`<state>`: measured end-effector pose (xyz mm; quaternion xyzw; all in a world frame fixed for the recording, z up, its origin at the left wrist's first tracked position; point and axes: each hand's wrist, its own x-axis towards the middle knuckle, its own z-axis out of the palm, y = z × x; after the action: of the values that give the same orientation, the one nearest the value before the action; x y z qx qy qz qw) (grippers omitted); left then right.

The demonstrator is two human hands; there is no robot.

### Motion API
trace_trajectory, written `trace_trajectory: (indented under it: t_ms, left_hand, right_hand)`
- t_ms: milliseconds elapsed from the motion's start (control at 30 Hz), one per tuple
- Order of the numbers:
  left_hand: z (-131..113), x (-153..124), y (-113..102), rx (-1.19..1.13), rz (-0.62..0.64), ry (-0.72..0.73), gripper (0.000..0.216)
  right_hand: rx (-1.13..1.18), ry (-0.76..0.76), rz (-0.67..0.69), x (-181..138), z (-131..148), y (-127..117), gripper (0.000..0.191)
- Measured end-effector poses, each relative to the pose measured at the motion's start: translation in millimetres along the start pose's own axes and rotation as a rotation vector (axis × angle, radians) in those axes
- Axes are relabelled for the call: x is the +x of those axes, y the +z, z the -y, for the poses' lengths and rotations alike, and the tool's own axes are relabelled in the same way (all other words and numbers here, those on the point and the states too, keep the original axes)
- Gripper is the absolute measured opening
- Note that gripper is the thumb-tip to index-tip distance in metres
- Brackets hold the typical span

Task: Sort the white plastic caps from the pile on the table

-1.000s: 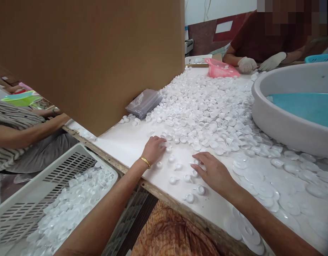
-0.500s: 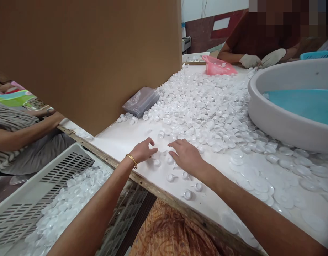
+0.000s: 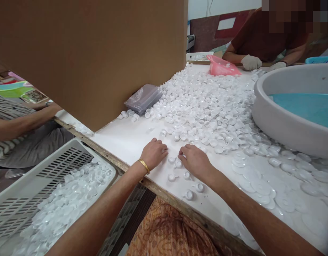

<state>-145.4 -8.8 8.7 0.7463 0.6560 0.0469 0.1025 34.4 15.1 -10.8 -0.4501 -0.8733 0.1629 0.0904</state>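
Note:
Bent over the white tabletop, my left hand has its fingers curled and drawn together; whatever they hold, if anything, is hidden. My right hand faces it a short gap away, its fingers bent down in a pinch whose contents I cannot make out. Small white cup-like pieces with little handles lie between and just below the hands: one piece is close to the right fingertips, another lower down, and a further one near the table edge. Beyond the hands spreads a large heap of similar white pieces.
A grey basket of white pieces stands at lower left. A large cardboard panel rises behind a clear plastic packet. At right are a big round tub and flat white discs. A pink scoop lies near a co-worker's gloved hand.
My fingers, apart before, are now closed on both hands. Both hands have shifted slightly right in the view. The co-worker's gloved hands have moved apart.

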Motion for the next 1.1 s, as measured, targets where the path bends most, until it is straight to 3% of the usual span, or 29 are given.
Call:
trace_trajectory:
  t_ms: [133, 333, 633, 767, 833, 967, 1100]
  left_hand:
    - [-4.9, 13.9, 1.8, -0.121, 0.099, -0.109, 0.028]
    - [5.5, 29.9, -3.4, -0.166, 0.224, -0.214, 0.028]
    - [1.9, 13.2, -4.1, -0.055, 0.125, -0.302, 0.02]
    - [9.4, 38.1, -6.9, -0.089, -0.122, -0.335, 0.026]
    - [14.7, 56.3, -4.4, -0.145, -0.184, -0.352, 0.027]
    - [22.4, 72.2, 3.5, -0.234, -0.177, -0.364, 0.021]
    - [19.0, 54.3, 10.6, -0.392, -0.166, -0.366, 0.026]
  right_hand:
    - [0.038, -0.062, -0.012, -11.0, 5.7, 1.4, 0.02]
    - [0.064, -0.112, 0.009, -16.7, 14.9, 3.2, 0.025]
    - [0.096, -0.147, 0.057, -27.4, 23.5, 1.5, 0.022]
    - [0.076, -0.145, 0.054, -26.8, 27.3, -5.5, 0.022]
    - [0.068, -0.134, 0.041, -28.8, 27.0, -9.6, 0.022]
    - [0.1, -0.099, -0.01, -41.1, 14.2, -14.0, 0.022]
    - [0.191, -0.047, -0.095, -51.0, -8.6, -13.3, 0.024]
